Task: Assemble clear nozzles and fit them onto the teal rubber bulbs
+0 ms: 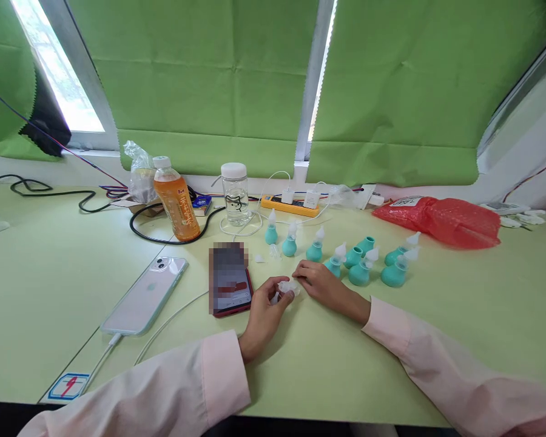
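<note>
My left hand [269,308] pinches a small translucent plastic piece [288,287] just above the table, between thumb and fingers. Close beside it is my right hand [322,284], its fingers bent and drawn together near the piece; whatever they hold, if anything, is too small to make out. Beyond my hands stand several teal rubber bulbs with clear pointed nozzles, like nasal aspirators, one of them a bulb [360,274] by my right wrist. Two teal bulbs [353,257] have no nozzle. A small white tip [259,258] and a clear fitting [275,251] lie loose on the table.
A lit phone [231,285] lies left of my hands, with a second phone [145,297] on a cable farther left. An orange drink bottle [176,200], a clear jar [235,197], a yellow power strip [291,206] and a red plastic bag [441,221] line the back.
</note>
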A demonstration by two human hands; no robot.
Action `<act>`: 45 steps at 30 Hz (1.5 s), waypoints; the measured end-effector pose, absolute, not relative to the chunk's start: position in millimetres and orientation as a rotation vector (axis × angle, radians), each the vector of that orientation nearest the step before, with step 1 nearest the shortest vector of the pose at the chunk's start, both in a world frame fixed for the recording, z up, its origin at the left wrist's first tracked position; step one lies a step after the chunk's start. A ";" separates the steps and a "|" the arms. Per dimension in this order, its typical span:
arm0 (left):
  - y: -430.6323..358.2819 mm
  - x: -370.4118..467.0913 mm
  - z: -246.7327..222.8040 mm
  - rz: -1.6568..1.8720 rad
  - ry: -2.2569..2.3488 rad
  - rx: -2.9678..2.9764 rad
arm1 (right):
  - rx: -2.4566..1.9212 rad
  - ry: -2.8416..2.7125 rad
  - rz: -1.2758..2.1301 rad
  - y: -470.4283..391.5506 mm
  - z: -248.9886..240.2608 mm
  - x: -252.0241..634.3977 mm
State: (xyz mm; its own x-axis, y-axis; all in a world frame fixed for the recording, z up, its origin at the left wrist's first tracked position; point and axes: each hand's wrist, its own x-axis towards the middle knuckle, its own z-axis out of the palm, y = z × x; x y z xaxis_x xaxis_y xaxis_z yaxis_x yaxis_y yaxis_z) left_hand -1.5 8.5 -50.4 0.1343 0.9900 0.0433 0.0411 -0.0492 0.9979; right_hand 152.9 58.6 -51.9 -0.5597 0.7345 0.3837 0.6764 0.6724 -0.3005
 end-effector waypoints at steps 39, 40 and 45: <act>1.9 -3.3 -53.6 1.074 1.066 1.523 | -0.891 -1.658 0.927 10.1 -44.2 149.6; 1.2 -3.4 -53.1 1.083 1.052 1.529 | -0.874 -1.583 1.001 9.3 -44.8 148.6; -2.5 -2.3 -47.7 1.123 0.946 1.553 | -0.866 -1.167 1.286 8.2 -49.8 142.6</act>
State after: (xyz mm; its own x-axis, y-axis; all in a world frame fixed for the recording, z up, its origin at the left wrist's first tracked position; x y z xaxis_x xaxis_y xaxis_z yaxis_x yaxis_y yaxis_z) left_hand -2.3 -2.5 -47.7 0.2744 0.9377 0.2132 0.0510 -0.2356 0.9705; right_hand 142.6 8.2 -49.8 -0.0903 0.9832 0.1585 -0.2524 0.1314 -0.9587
